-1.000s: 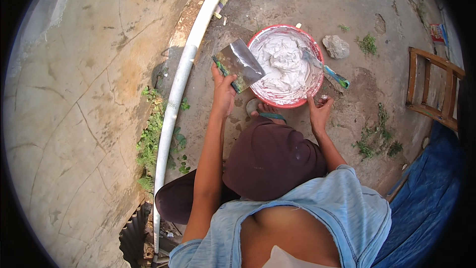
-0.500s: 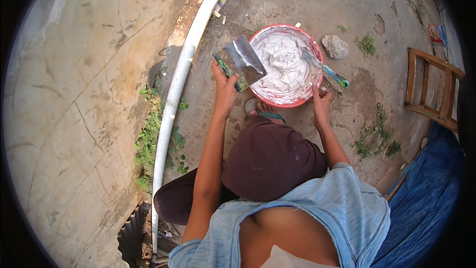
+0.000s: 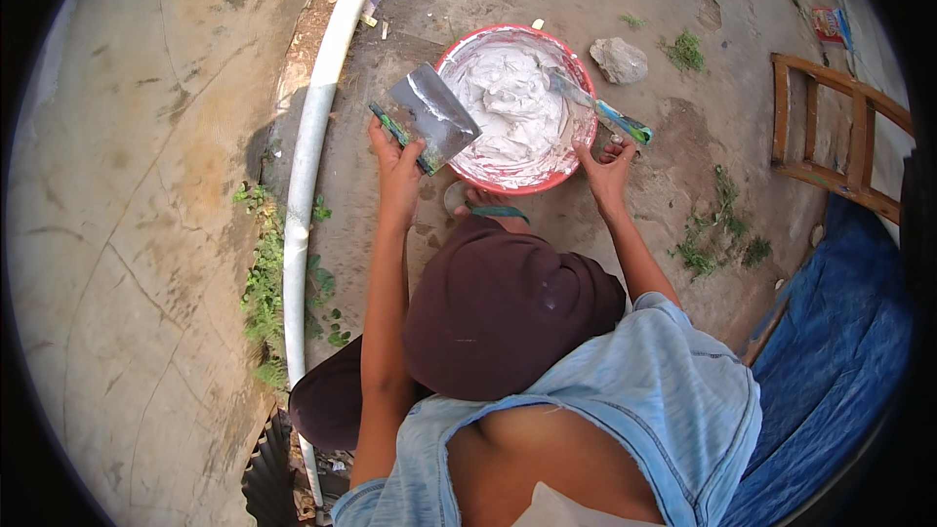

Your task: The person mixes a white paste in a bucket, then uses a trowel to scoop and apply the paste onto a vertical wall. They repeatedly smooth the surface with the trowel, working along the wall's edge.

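Note:
A round red basin (image 3: pixel 589 78) of thick white paste (image 3: pixel 508 102) stands on the ground ahead of me. My left hand (image 3: pixel 395 161) grips a wide scraper (image 3: pixel 439 112) by its green-stained back edge, and white paste streaks the dark metal blade. The blade's right corner reaches over the basin's left rim. At the basin's lower right, my right hand (image 3: pixel 607 164) has its thumb and bent fingers closed at the rim. Just above that hand, a putty knife (image 3: pixel 615 115) rests across the rim, blade in the paste and blue-green handle sticking out.
A long white pipe (image 3: pixel 310 146) runs along my left, with weeds (image 3: pixel 262 283) beside it. Right of the basin lie a stone (image 3: pixel 619 60), a wooden frame (image 3: pixel 859 137) and a blue tarp (image 3: pixel 830 351). My foot (image 3: pixel 488 203) is close below the basin.
The whole view has shifted, so everything sits further left and higher. Both hands keep nearly the same places relative to the basin, and the scraper is still held at its left rim.

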Available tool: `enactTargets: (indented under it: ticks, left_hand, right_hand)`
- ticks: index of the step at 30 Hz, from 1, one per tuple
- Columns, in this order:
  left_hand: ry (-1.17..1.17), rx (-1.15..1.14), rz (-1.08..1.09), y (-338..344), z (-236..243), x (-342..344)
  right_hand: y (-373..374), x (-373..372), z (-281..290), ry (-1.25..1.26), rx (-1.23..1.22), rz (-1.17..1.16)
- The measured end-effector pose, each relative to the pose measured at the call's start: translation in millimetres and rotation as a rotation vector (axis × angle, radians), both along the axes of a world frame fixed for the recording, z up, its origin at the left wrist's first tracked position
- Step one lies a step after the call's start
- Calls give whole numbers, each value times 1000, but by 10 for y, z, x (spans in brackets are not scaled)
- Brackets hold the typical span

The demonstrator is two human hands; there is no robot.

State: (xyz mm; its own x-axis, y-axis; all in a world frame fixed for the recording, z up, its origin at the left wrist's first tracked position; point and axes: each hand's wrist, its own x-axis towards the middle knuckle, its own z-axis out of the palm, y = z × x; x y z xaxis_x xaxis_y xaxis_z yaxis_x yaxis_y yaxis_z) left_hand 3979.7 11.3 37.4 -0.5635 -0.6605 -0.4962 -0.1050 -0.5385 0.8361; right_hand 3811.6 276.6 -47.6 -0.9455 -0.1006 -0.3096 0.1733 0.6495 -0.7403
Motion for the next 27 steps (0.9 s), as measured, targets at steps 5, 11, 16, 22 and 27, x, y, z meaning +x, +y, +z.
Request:
enactTargets:
  ticks: [5,11,16,22,27]
  left_hand:
    - [-56,-34,-23,-31,-4,47]
    - [-49,-65,-16,-75,-47,57]
    - [15,-10,27,8,1,23]
    - [170,46,99,225,-19,-178]
    - [213,66,94,313,-73,-117]
  right_hand:
    - [40,13,253,261,198,239]
    - [327,-8,469,41,131,140]
    - [-178,82,706,-79,-127,420]
    - [-888,593,527,-642,-581,725]
    - [-1289,644,652,-601,-616,602]
